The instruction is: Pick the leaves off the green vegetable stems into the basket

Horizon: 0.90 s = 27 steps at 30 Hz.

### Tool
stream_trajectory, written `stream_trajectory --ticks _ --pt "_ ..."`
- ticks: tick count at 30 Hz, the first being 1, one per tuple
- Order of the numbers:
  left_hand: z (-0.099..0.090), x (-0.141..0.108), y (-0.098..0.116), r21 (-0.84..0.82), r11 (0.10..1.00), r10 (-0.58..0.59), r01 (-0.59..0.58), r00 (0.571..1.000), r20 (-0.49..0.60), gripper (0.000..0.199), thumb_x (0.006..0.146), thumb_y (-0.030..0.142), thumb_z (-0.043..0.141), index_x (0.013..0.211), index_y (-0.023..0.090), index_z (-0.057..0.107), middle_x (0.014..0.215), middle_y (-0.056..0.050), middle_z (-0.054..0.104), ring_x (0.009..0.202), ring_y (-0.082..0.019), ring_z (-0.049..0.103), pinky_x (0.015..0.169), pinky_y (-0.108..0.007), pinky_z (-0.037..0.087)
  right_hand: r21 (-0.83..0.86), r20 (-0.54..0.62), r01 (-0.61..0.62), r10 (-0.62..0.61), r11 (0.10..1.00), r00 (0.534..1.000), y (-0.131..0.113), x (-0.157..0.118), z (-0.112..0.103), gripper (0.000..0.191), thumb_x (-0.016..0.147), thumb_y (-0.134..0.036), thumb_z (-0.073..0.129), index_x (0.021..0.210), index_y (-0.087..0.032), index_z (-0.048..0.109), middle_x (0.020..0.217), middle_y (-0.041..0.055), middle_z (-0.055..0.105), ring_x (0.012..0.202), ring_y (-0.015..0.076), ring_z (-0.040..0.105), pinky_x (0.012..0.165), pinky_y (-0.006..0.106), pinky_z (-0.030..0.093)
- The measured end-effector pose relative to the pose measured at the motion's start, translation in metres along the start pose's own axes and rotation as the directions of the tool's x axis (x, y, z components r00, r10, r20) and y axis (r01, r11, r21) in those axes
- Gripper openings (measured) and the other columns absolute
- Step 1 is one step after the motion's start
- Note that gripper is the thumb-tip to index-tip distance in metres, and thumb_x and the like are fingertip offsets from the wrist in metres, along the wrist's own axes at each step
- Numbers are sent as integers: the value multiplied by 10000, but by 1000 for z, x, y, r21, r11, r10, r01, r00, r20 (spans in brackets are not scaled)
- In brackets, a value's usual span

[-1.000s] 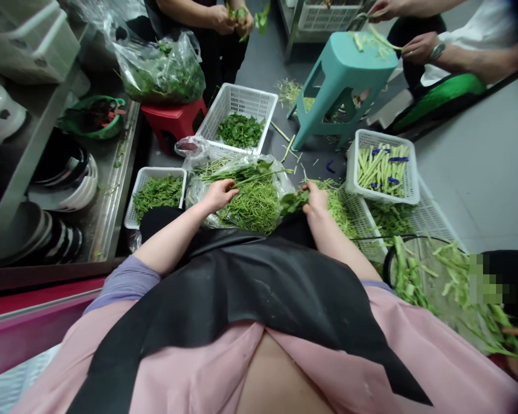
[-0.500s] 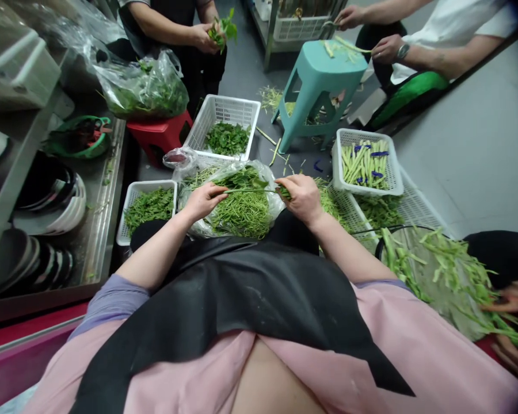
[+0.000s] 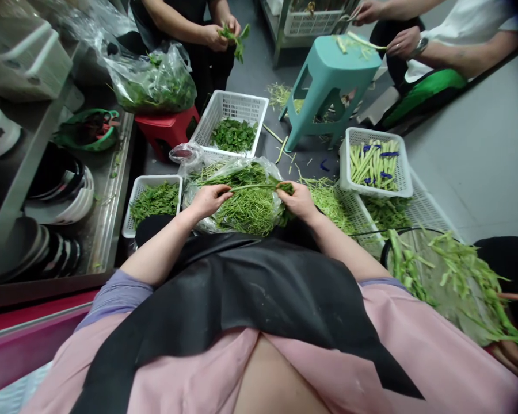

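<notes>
A thin green vegetable stem [image 3: 254,187] stretches level between my two hands. My left hand [image 3: 209,200] pinches one end of it between thumb and fingers. At the other end my right hand [image 3: 299,201] is closed around the stem, with dark green leaves showing at its fingertips. Below both hands lies a heap of thin green stems [image 3: 246,210] and leaves in an opened clear plastic bag [image 3: 270,167]. To the left of the bag stands a small white basket [image 3: 149,181] of leafy greens.
Beyond the bag is a white basket [image 3: 231,98] of leaves. A red stool [image 3: 166,129] bears a bagged heap of greens. Across from me stands a teal stool [image 3: 328,57]. At right, a basket [image 3: 373,190] holds pale stalks. Co-workers' hands [image 3: 224,35] handle greens nearby.
The whole view has shifted slightly to the right. Both hands still hold the stem, and more of the leaves shows at my right fingertips. The co-worker at the back has moved the leafy sprig lower.
</notes>
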State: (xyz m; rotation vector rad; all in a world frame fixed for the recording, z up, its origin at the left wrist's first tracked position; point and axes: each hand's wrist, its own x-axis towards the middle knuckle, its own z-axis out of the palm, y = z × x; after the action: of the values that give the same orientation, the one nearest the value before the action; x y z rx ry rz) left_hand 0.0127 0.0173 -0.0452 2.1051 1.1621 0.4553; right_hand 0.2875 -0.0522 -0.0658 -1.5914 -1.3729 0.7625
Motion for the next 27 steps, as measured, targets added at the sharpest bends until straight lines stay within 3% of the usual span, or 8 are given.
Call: stream_trajectory --ticks 2,5,8,11,13,16,20,27 --pt "-1 -1 -3 66 998 -16 15 1000 4 334 868 392 563 1032 167 747 1004 -94 750 884 -197 671 809 -285 488 324 -191 -221 292 920 937 11 6 -5 156 705 -326 634 733 -175 606 612 -23 592 562 106 524 580 241 458" --pt "-4 -3 -5 109 994 -4 2 1000 20 336 878 401 551 1037 182 750 1012 -87 751 887 -191 674 791 -268 481 635 -295 -325 609 700 736 16 14 -20 209 685 -314 638 625 -199 475 500 -62 459 469 86 443 492 230 432" --pt "-7 -4 1 161 986 25 -38 996 81 331 868 426 570 1053 220 751 1026 -67 752 900 -186 678 789 -254 472 484 -367 -156 362 861 857 -5 14 -33 171 673 -291 688 709 -176 567 585 -49 540 533 75 490 544 209 441" --pt "-8 0 14 232 966 79 -111 986 144 334 871 453 568 1066 251 750 1035 -49 752 922 -182 676 780 -245 457 169 73 -58 46 984 996 -41 14 -33 232 606 -262 766 783 -151 665 698 -25 636 648 84 565 632 200 452" --pt "-7 3 23 273 950 111 -153 980 163 341 884 460 551 1076 258 748 1046 -46 750 938 -183 673 769 -243 448 20 431 -103 84 994 898 -58 16 -26 251 568 -258 792 768 -141 695 676 -23 647 624 88 562 610 202 439" --pt "-3 8 32 319 929 143 -188 977 160 323 888 449 552 1065 265 750 1051 -43 747 950 -184 671 756 -243 439 -39 691 -279 228 960 686 -61 20 -9 258 574 -284 789 772 -136 713 675 -9 668 588 96 567 572 208 446" --pt "-3 10 34 393 893 158 -221 969 188 305 902 419 532 1053 267 749 1049 -44 744 950 -185 668 730 -244 434 108 744 -533 288 839 603 -42 13 4 292 568 -289 800 791 -138 691 748 31 709 636 128 629 588 229 512" --pt "-21 13 16 520 848 15 -101 986 167 335 910 428 498 1054 238 733 1047 -62 737 940 -204 664 727 -252 439 297 608 -601 338 742 718 -20 0 0 247 580 -290 774 637 -162 571 538 -8 587 475 111 549 476 240 487"
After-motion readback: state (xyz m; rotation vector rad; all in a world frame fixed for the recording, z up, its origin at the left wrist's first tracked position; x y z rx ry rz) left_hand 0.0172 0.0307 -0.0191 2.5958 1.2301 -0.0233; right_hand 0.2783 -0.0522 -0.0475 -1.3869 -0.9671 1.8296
